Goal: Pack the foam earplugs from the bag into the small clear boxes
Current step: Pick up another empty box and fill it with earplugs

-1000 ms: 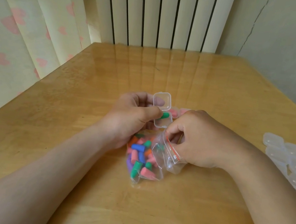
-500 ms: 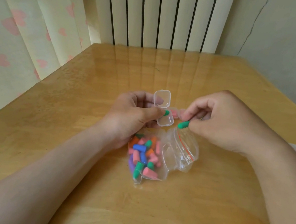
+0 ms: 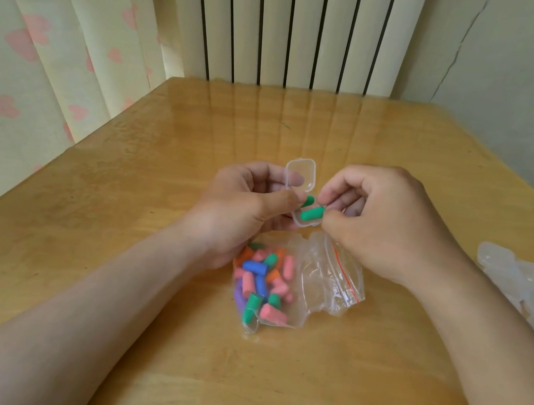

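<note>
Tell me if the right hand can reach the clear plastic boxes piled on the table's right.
Probably yes: nothing stands between the right hand and the clear plastic boxes, though it pinches a green foam earplug.

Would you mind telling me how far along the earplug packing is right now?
Barely started. One green earplug already lies in the open clear box that the left hand holds. The right hand pinches a second green earplug at the box's rim, not yet released. The bag holds many more earplugs, and a pile of clear boxes waits at the right edge of the table.
</note>
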A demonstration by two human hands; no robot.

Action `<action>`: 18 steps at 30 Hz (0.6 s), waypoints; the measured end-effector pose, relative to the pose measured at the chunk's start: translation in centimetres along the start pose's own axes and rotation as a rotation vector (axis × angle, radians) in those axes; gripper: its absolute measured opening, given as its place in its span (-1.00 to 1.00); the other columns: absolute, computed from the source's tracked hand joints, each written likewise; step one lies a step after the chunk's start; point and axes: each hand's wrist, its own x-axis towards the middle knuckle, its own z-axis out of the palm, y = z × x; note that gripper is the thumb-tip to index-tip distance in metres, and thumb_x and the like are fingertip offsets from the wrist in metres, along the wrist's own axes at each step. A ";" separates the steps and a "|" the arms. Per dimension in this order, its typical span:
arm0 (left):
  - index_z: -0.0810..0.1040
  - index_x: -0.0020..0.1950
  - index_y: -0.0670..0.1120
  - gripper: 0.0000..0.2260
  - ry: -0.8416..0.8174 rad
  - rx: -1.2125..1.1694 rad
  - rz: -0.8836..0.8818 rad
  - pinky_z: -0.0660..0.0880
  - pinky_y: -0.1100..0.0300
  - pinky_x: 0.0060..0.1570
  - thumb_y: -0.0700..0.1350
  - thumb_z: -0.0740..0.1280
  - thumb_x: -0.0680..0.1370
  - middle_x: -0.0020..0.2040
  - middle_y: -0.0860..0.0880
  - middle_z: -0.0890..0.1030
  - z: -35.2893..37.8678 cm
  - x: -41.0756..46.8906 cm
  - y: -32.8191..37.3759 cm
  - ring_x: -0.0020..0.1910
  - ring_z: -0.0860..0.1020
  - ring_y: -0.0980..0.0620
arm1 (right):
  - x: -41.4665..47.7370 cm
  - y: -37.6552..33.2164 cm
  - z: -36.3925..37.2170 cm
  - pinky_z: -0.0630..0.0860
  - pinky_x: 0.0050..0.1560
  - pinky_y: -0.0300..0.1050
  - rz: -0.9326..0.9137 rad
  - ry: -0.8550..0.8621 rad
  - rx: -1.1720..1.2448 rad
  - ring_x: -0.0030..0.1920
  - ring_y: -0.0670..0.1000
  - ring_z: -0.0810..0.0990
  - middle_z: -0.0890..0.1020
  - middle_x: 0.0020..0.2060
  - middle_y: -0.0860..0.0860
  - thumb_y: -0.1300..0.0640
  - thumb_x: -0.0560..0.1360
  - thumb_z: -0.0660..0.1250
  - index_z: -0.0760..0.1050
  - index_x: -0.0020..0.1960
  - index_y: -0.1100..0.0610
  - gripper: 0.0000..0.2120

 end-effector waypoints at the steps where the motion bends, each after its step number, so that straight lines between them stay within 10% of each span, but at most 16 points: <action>1: 0.55 0.10 -0.30 -0.82 -0.001 -0.002 -0.001 0.60 0.19 -0.28 -0.41 0.37 0.51 -0.23 -0.14 0.64 0.0 0.0 0.0 -0.27 0.66 -0.03 | 0.0 0.1 0.1 0.47 -0.35 -0.37 -0.004 0.001 -0.001 -0.42 -0.21 0.53 0.65 -0.36 -0.10 0.28 0.35 0.41 0.62 -0.24 0.00 -0.82; 18: 0.56 0.15 -0.27 -0.81 0.027 -0.125 -0.066 0.62 0.23 -0.29 -0.36 0.34 0.54 -0.16 -0.22 0.65 -0.2 0.0 1.0 -0.29 0.65 -0.04 | 0.3 0.6 -0.5 0.48 -0.24 -0.27 -0.027 -0.001 0.056 -0.30 -0.16 0.57 0.64 -0.22 -0.12 0.18 0.43 0.46 0.61 -0.02 -0.09 -0.79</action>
